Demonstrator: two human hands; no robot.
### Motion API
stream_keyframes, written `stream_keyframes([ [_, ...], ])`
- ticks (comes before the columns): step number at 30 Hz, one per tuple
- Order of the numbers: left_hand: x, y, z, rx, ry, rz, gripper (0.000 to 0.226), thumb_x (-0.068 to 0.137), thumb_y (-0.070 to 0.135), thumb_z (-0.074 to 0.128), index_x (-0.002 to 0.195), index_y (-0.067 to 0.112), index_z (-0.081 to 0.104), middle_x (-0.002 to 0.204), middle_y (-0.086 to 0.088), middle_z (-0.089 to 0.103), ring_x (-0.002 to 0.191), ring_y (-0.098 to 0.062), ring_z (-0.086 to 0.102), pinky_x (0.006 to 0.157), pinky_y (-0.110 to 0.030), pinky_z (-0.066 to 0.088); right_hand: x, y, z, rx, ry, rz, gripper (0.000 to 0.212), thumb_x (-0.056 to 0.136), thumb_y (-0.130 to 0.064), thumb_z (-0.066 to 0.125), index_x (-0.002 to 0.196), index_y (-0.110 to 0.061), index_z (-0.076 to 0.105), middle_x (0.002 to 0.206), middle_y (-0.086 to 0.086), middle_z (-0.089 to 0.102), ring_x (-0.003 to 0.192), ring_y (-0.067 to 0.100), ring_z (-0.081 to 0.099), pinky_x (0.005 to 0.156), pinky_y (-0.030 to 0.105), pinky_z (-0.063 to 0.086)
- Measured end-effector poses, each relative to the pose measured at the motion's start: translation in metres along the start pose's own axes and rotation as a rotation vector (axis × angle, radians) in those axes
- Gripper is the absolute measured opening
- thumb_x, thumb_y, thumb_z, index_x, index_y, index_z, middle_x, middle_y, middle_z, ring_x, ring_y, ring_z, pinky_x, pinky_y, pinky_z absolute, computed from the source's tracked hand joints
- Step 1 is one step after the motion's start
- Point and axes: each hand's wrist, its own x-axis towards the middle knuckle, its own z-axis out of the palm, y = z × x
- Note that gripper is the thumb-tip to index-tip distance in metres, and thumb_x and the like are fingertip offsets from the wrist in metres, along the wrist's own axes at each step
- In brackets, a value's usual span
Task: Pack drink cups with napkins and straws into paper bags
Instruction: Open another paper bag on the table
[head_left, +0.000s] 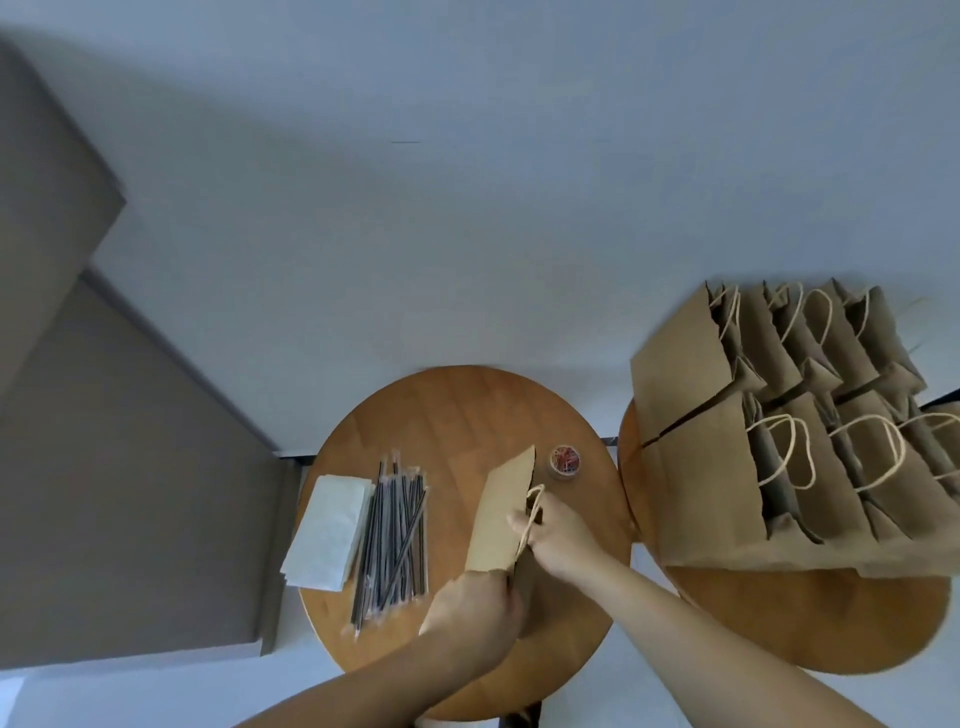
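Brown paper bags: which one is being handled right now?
The lone brown paper bag on the left round wooden table, held by both hands; the other bags stand grouped, untouched, on the right table.

I see matt brown paper on the bag (501, 514) — beneath it, the counter (447, 410) shows smooth, satiny wood grain.

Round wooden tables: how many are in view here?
2. One table sits in the centre, holding napkins, straws and the bag in both hands. The second table stands right beside it, mostly covered by upright paper bags; its far edge is hidden.
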Motion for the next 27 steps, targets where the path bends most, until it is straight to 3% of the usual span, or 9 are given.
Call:
stream_keyframes([
  [2, 0.000, -0.004, 0.007, -0.081, -0.019, 0.011, 0.052, 0.092, 0.059, 0.035, 0.130, 0.026, 0.050, 0.120, -0.003, 0.067, 0.102, -0.027, 0.066, 0.081, -0.036, 0.053, -0.004, 0.011, 0.001, 0.042, -0.024, -0.032, 0.034, 0.097, -0.047, 0.051, 0.116, -0.019, 0.056, 0.114, -0.001, 0.064, 0.106, 0.021, 0.059, 0.097, 0.042, 0.047],
  [4, 0.002, -0.012, 0.010, -0.143, -0.007, -0.007, 0.076, 0.084, 0.069, 0.041, 0.149, 0.033, 0.025, 0.138, 0.001, 0.057, 0.107, -0.022, 0.065, 0.088, -0.037, 0.054, -0.007, 0.018, -0.001, 0.079, -0.054, -0.083, 0.037, 0.098, -0.049, 0.049, 0.122, -0.022, 0.056, 0.118, -0.005, 0.063, 0.110, 0.017, 0.059, 0.098, 0.040, 0.046],
  [6, 0.009, -0.020, 0.010, -0.232, 0.027, -0.016, 0.090, 0.079, 0.076, 0.047, 0.154, 0.038, 0.013, 0.148, 0.006, 0.046, 0.113, -0.018, 0.062, 0.089, -0.035, 0.055, -0.010, 0.022, -0.006, 0.102, -0.082, -0.142, 0.043, 0.099, -0.050, 0.046, 0.133, -0.024, 0.053, 0.125, -0.010, 0.060, 0.117, 0.013, 0.056, 0.102, 0.037, 0.045],
  [10, 0.021, -0.030, 0.003, -0.404, -0.014, 0.025, 0.098, 0.071, 0.079, 0.060, 0.152, 0.045, 0.015, 0.144, 0.013, 0.045, 0.103, -0.014, 0.065, 0.081, -0.035, 0.060, -0.018, 0.031, -0.012, 0.134, -0.061, -0.199, 0.052, 0.096, -0.059, 0.044, 0.137, -0.027, 0.049, 0.125, -0.016, 0.059, 0.119, 0.008, 0.055, 0.100, 0.030, 0.046],
  [16, 0.025, -0.042, 0.009, -0.431, -0.041, 0.031, 0.106, 0.062, 0.089, 0.059, 0.149, 0.042, 0.023, 0.120, 0.015, 0.061, 0.102, -0.010, 0.065, 0.092, -0.035, 0.056, -0.033, 0.037, -0.007, -0.005, -0.097, -0.248, 0.080, 0.075, -0.081, 0.049, 0.139, -0.034, 0.045, 0.130, -0.021, 0.056, 0.120, 0.004, 0.053, 0.099, 0.029, 0.045],
  [20, 0.024, -0.049, 0.009, -0.470, -0.037, 0.001, 0.110, 0.055, 0.094, 0.054, 0.145, 0.036, 0.033, 0.110, 0.010, 0.066, 0.092, -0.009, 0.068, 0.088, -0.034, 0.058, -0.031, 0.036, -0.011, 0.024, -0.133, -0.256, 0.061, 0.080, -0.072, 0.047, 0.133, -0.042, 0.046, 0.128, -0.026, 0.055, 0.125, 0.005, 0.050, 0.103, 0.032, 0.044],
  [22, 0.024, -0.050, 0.009, -0.473, -0.038, -0.020, 0.103, 0.059, 0.090, 0.056, 0.143, 0.033, 0.037, 0.107, 0.009, 0.067, 0.086, -0.009, 0.069, 0.084, -0.033, 0.060, -0.032, 0.036, -0.012, 0.005, -0.170, -0.272, 0.059, 0.079, -0.070, 0.047, 0.132, -0.045, 0.045, 0.126, -0.029, 0.052, 0.126, 0.004, 0.049, 0.104, 0.033, 0.044],
  [25, 0.026, -0.046, 0.012, -0.494, -0.045, -0.017, 0.085, 0.072, 0.077, 0.063, 0.140, 0.030, 0.043, 0.106, 0.009, 0.066, 0.086, -0.009, 0.069, 0.081, -0.032, 0.061, -0.032, 0.034, -0.007, -0.088, -0.170, -0.261, 0.082, 0.073, -0.082, 0.046, 0.141, -0.037, 0.040, 0.138, -0.020, 0.048, 0.128, 0.008, 0.047, 0.102, 0.032, 0.043],
  [27, 0.027, -0.042, 0.012, -0.507, -0.049, -0.003, 0.079, 0.075, 0.071, 0.064, 0.139, 0.028, 0.045, 0.104, 0.011, 0.067, 0.086, -0.009, 0.070, 0.080, -0.031, 0.061, -0.029, 0.033, -0.004, -0.143, -0.124, -0.224, 0.079, 0.079, -0.080, 0.044, 0.142, -0.033, 0.042, 0.137, -0.015, 0.049, 0.127, 0.012, 0.050, 0.098, 0.029, 0.044],
])
